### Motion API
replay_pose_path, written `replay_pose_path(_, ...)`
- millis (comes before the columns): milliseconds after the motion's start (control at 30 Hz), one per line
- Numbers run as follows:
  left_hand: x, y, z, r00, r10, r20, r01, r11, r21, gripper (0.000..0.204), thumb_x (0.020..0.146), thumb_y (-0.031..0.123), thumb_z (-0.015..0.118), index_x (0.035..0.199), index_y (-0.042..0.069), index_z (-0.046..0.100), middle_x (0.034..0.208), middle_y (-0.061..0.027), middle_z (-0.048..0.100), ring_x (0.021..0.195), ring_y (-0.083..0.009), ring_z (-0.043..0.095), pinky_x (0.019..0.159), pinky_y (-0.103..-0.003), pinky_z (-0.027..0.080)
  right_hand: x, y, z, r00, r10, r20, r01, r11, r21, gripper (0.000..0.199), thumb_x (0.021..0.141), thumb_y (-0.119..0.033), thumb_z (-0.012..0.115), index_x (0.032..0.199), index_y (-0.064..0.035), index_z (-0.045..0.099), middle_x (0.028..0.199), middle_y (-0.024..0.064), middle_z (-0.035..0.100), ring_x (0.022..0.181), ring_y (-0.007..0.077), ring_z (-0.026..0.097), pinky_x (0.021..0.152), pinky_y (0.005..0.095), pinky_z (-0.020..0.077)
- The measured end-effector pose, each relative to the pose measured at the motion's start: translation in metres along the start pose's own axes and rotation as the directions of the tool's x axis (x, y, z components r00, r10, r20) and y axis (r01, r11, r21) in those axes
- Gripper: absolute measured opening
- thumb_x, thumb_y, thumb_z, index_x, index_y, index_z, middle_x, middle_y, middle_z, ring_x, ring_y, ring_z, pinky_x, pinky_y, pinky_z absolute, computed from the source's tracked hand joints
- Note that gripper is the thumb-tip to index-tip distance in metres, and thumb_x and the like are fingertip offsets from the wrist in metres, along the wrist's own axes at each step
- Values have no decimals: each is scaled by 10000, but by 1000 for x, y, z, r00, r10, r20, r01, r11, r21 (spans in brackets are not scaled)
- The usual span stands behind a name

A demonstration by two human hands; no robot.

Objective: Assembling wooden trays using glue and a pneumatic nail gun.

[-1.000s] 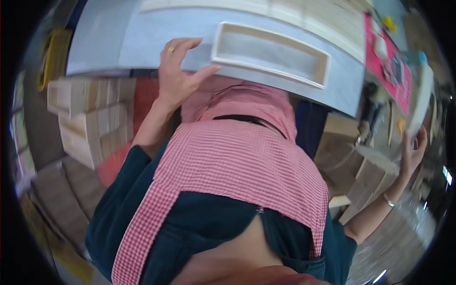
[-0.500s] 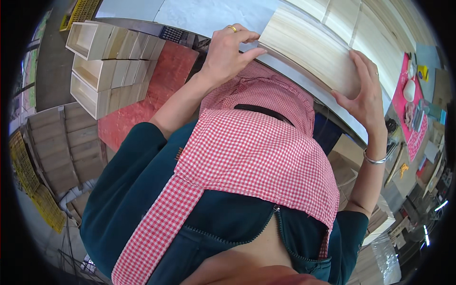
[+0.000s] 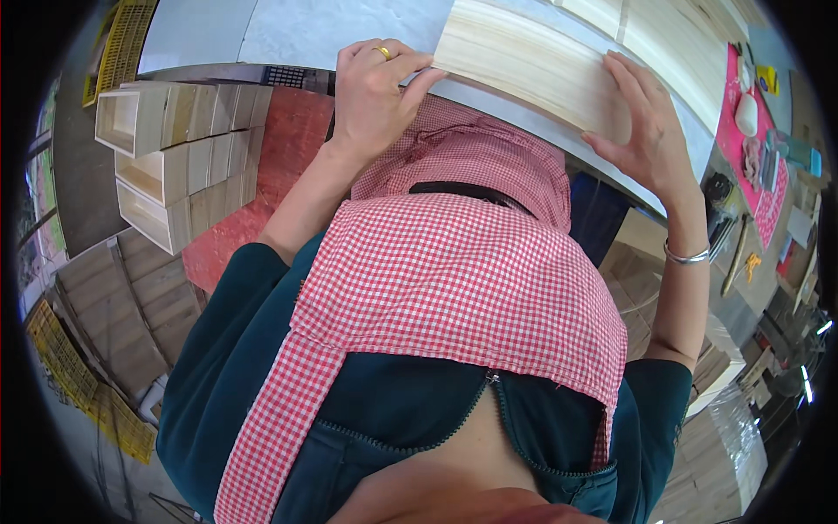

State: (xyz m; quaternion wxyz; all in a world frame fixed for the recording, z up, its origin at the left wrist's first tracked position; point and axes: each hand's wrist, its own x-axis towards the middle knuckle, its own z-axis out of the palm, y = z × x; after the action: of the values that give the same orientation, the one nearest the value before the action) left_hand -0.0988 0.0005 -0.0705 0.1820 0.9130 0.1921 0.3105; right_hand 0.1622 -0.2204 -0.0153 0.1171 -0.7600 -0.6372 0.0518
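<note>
A flat, pale wooden board (image 3: 524, 65) lies across the light worktop (image 3: 336, 33), its long edge facing me. My left hand (image 3: 375, 96), with a gold ring, pinches its left end between thumb and fingers. At the opposite end, my right hand (image 3: 646, 131) is curved around the board, the fingers over its top and the thumb by the near edge. More pale boards (image 3: 672, 57) lie just beyond, side by side. The board's underside is out of sight.
Stacked open wooden boxes (image 3: 179, 166) stand at the left on a red surface (image 3: 297, 144). Yellow crates (image 3: 122, 52) sit at the far left. On the right, a pink cloth (image 3: 772, 214) lies among tools and small items. Cartons stand lower right.
The whole view has turned and shifted a little, so the worktop, boxes and cloth sit differently in it. Both hands stay at the ends of the board, which appears farther left.
</note>
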Motion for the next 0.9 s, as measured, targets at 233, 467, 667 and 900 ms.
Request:
replay_pose_path(233,0,0,2,1000,8,20,-7,999,-37,107,824,170,798,891,88,778,821,12,687,811,-157,612,926,-332,407,6,-4,8,998,-22,-55,17,995,-99,736,747,-171,846,1411,-99,538,1359,105,588,1204,272,583,1082,370,445)
replay_pose_path(467,1,8,0,998,-50,32,51,998,-39,123,823,162,800,906,74,775,828,8,694,804,-157,615,930,-338,414,-17,11,-2,977,6,-212,-17,999,-51,649,780,-113,816,1377,-102,560,1309,93,599,1178,259,576,1019,361,478)
replay_pose_path(667,2,7,-4,995,-65,70,67,998,-17,116,820,137,802,906,64,771,820,7,692,790,-154,610,923,-326,421,-98,7,-1,774,460,-435,-377,887,268,180,873,-26,717,1051,1,702,946,69,698,787,177,617,743,269,508)
replay_pose_path(900,6,9,-5,993,-44,107,41,999,32,109,816,114,803,905,61,770,799,6,680,771,-152,598,905,-313,429,-112,-18,21,744,584,-324,-452,797,401,99,862,3,710,960,19,705,841,57,681,653,162,570,626,270,475)
